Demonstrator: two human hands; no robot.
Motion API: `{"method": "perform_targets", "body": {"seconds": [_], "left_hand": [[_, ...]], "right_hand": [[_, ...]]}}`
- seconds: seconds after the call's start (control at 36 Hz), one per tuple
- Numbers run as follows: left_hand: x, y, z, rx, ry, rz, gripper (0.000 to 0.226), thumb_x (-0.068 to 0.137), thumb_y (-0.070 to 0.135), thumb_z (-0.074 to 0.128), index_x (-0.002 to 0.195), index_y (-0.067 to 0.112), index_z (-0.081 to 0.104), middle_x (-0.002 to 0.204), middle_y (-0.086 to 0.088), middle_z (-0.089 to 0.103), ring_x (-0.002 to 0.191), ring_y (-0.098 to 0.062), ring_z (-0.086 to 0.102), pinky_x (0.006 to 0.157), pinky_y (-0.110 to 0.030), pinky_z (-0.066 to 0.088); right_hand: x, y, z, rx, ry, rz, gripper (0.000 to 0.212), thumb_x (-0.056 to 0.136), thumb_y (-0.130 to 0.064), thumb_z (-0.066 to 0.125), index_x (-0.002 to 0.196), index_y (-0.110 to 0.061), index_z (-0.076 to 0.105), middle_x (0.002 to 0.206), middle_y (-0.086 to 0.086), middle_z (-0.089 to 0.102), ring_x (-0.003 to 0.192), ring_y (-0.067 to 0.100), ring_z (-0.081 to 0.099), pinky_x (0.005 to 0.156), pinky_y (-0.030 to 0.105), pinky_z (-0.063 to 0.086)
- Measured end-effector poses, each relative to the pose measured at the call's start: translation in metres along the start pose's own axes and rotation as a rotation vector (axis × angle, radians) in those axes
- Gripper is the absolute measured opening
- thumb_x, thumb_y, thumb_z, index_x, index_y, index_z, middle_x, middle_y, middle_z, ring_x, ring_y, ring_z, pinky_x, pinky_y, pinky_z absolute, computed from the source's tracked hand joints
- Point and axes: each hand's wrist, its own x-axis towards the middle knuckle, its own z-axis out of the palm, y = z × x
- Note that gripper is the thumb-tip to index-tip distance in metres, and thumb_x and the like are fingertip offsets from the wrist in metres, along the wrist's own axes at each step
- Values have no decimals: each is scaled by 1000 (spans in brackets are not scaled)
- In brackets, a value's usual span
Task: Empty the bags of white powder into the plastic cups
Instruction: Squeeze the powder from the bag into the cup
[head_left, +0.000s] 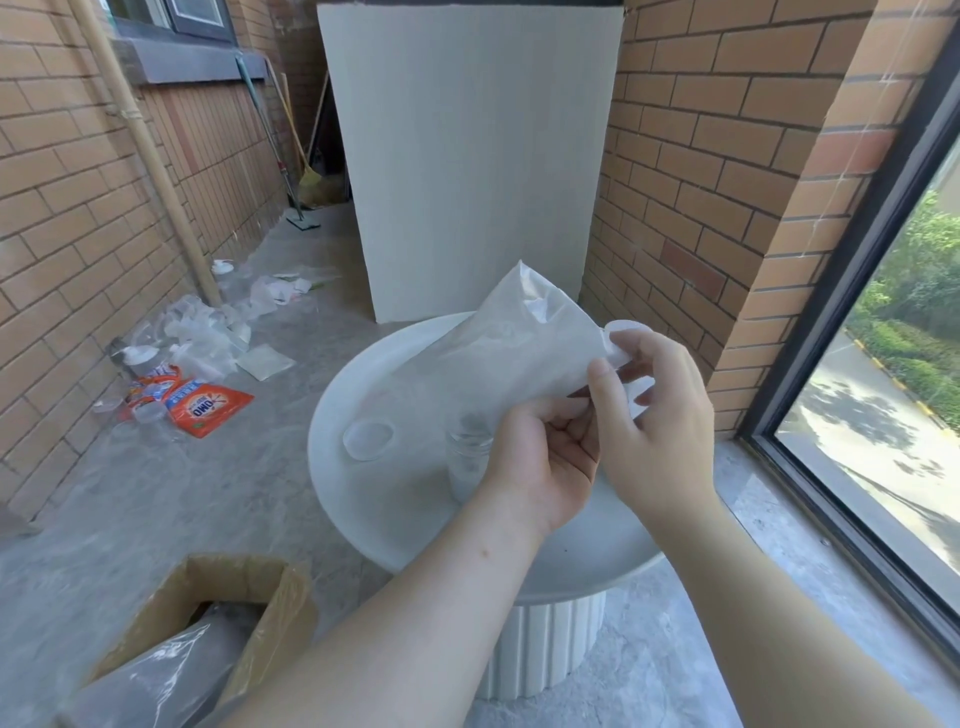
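Observation:
Both hands hold a translucent plastic bag (509, 348) with white powder inside, raised over the round white table (363, 509). My left hand (540, 462) grips the bag's lower corner from below. My right hand (654, 415) pinches the bag's right edge near a white round cap or lid (621, 332). Directly under the bag's low corner stands a clear plastic cup (467, 462), partly hidden by my left hand. A second clear cup or lid (369, 439) lies on the table to the left.
A cardboard box (208, 623) with a plastic bag inside sits at the lower left. Empty bags, clear cups and an orange detergent packet (208, 408) litter the floor by the left brick wall. A white board (467, 156) stands behind the table; a window (893, 364) is at right.

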Motion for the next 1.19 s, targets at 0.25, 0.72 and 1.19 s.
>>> {"method": "perform_targets", "body": {"seconds": [0.25,0.72,1.19], "left_hand": [[1,2,-2,-45,-46,20,34,84,-8,39,100,1,68,68,-4,69,62,-11,66,54,-20,53],[0,6,0,-183,-26,6,31,77,-8,49,102,-5,68,85,-11,73,70,-14,72,65,-19,57],[-3,6,1,-189,-47,4,32,81,-9,44,102,-5,68,85,-10,73,70,-14,72,62,-19,57]], "right_hand": [[2,-4,1,24,9,-14,18,96,-35,55,107,-23,63,107,-12,62,101,8,59,84,38,50],[7,-9,0,100,36,41,16,103,-29,52,91,-38,58,98,-19,61,97,-5,57,79,18,43],[6,-6,3,65,98,-5,8,97,-33,54,89,-32,57,94,-15,61,96,4,60,79,42,50]]}}
